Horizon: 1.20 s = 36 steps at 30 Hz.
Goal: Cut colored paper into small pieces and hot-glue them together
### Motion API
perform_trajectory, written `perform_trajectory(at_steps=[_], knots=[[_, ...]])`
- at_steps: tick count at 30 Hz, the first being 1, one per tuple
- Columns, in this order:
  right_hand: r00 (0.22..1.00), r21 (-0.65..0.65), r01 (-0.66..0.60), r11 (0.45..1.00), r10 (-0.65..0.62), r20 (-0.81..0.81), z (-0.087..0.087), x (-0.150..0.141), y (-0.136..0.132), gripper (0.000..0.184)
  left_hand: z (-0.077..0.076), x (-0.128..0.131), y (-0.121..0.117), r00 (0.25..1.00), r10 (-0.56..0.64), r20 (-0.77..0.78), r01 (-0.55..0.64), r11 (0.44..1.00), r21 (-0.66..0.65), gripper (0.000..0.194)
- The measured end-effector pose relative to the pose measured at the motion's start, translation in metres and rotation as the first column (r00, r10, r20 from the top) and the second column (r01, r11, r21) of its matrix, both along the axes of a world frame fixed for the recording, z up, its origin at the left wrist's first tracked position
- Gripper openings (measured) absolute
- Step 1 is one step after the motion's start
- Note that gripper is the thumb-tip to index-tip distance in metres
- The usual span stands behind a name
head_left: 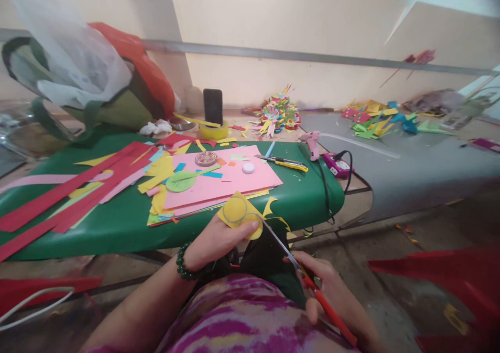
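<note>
My left hand [219, 239] pinches a piece of yellow paper [234, 207] with circle outlines drawn on it, the thumb pressed on top. My right hand [328, 285] is wrapped round the red handles of a pair of scissors [287, 251], whose blades point up and left. The blade tips reach the right edge of the yellow paper. A curled yellow offcut [269, 206] lies just beyond the tips at the table's edge. Behind my left hand, a stack of pink paper [219, 191] carries a green paper leaf [182, 181], a white round cap [248, 168] and a round patterned tin [205, 158].
A yellow utility knife [287, 163] lies right of the stack on the green table [304, 202]. Beyond are a pink glue gun [311, 143], a purple power strip [336, 165], yellow tape [213, 130], a phone [213, 105] and a colourful paper pile [279, 114]. Red strips [78, 186] lie left.
</note>
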State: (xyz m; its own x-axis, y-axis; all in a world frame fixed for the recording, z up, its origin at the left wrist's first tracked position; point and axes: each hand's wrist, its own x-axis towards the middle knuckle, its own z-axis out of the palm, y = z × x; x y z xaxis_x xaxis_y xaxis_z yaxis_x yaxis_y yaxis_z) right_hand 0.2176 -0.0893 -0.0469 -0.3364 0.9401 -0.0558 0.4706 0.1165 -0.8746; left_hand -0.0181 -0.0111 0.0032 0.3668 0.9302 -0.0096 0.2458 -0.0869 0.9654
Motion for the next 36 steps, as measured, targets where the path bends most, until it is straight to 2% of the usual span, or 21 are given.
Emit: perform_trajectory(at_steps=[5,8,15,18,21,24,30,36], knots=[[0.999,-0.064,0.022,0.998,-0.025,-0.046,-0.006,0.002,-0.002,0.049,-0.003,-0.003,0.001,1.0,-0.023,0.004,0.023,1.0,-0.011,0.023],[0.998,-0.105,0.032,0.994,-0.038,-0.057,-0.011,0.003,-0.003,0.043,-0.005,-0.004,0.001,0.999,-0.04,0.022,0.041,0.998,-0.046,0.025],[0.999,-0.1,0.049,0.994,-0.048,0.013,-0.009,0.004,-0.005,0.038,-0.004,-0.003,0.003,0.995,-0.059,0.086,0.063,0.997,-0.047,0.027],[1.0,-0.054,0.011,0.998,-0.01,0.027,-0.003,0.004,-0.004,0.046,-0.002,-0.003,0.003,0.995,-0.046,0.089,0.05,0.998,-0.043,0.028],[0.999,-0.008,-0.03,1.0,0.03,0.036,0.0,0.004,-0.002,0.055,-0.001,-0.004,0.003,0.992,-0.081,0.092,0.087,0.994,-0.065,0.028],[0.998,0.005,-0.041,0.999,0.041,0.047,-0.002,0.003,-0.001,0.054,0.0,-0.005,0.004,0.987,-0.131,0.094,0.138,0.988,-0.075,0.027],[0.999,-0.099,0.027,0.995,-0.024,0.029,-0.002,0.0,-0.003,0.037,0.002,-0.005,0.004,0.983,-0.152,0.104,0.163,0.982,-0.099,0.032],[0.999,-0.125,0.032,0.992,-0.034,-0.016,-0.003,0.001,-0.002,0.038,-0.002,-0.004,0.002,0.981,-0.124,0.149,0.142,0.982,-0.122,0.039]])
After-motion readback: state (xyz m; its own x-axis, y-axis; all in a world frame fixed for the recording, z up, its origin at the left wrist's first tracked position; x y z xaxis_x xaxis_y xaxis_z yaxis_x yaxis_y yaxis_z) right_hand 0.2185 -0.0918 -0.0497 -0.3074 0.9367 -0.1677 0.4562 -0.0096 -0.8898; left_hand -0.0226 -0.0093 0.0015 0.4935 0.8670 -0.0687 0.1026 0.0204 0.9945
